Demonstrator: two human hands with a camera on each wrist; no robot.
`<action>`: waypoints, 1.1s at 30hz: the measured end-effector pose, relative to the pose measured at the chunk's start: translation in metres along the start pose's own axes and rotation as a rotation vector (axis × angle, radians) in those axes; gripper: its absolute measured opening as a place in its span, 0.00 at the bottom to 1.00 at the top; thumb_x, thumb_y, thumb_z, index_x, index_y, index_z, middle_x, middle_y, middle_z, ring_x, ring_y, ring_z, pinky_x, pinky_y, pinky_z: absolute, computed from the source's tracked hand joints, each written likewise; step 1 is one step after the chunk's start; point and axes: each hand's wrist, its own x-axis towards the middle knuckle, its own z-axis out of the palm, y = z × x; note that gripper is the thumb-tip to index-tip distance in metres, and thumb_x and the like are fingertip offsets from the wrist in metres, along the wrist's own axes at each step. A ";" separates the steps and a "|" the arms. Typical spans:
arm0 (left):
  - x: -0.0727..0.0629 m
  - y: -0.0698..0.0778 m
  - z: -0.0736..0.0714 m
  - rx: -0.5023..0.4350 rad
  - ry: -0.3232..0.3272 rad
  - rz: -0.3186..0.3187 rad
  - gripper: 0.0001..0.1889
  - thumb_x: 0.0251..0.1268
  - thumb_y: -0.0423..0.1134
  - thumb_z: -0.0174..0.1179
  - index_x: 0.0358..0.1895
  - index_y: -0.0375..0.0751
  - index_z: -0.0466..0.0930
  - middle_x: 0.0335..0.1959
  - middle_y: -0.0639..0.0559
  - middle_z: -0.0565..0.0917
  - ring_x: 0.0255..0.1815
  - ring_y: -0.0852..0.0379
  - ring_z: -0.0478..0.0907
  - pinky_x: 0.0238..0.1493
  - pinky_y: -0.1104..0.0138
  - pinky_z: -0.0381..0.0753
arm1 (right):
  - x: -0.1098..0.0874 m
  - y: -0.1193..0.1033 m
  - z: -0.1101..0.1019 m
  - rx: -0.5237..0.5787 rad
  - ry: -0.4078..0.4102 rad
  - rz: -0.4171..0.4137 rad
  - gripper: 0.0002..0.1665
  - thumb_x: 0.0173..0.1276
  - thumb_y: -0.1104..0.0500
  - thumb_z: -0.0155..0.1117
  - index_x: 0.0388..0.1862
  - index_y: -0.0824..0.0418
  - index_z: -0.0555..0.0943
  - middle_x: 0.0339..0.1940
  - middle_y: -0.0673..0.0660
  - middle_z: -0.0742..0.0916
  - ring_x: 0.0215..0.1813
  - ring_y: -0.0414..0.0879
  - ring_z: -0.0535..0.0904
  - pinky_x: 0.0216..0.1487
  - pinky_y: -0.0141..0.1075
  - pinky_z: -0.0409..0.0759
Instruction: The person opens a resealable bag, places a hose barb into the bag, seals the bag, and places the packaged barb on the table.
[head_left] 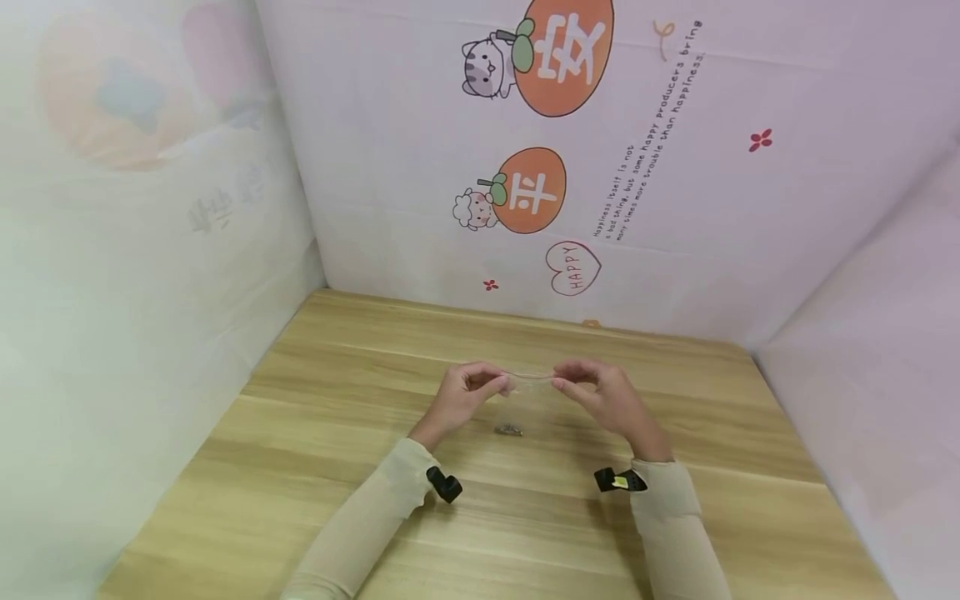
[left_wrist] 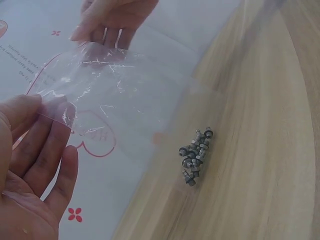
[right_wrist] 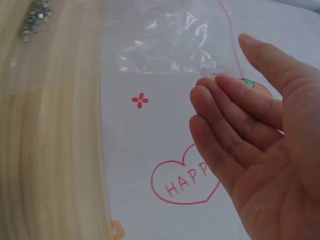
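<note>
A clear plastic zip bag [left_wrist: 135, 95] with a red line along its mouth hangs between both hands above the table. My left hand [head_left: 465, 396] pinches one end of the mouth between thumb and fingers. At the other end, my right hand [head_left: 606, 396] touches the bag's corner with its fingertips; in the right wrist view its fingers [right_wrist: 235, 115] are fairly straight and the thumb stands apart from them. Several small metal screws [left_wrist: 195, 157] lie bunched at the bottom of the bag, and appear as a small dark cluster in the head view.
The wood-grain table [head_left: 480, 517] spreads under both forearms. White printed sheets [head_left: 420, 167] rise at the back and both sides. A black wrist camera [head_left: 446, 484] sits on the left cuff, another black wrist camera [head_left: 619, 480] on the right.
</note>
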 end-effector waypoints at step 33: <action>-0.001 0.003 0.003 -0.014 -0.037 -0.044 0.11 0.78 0.42 0.63 0.51 0.38 0.89 0.44 0.42 0.92 0.41 0.60 0.89 0.50 0.42 0.88 | 0.075 -0.060 0.001 -0.074 -0.551 -0.077 0.08 0.72 0.54 0.74 0.43 0.57 0.91 0.37 0.48 0.93 0.38 0.38 0.89 0.43 0.31 0.88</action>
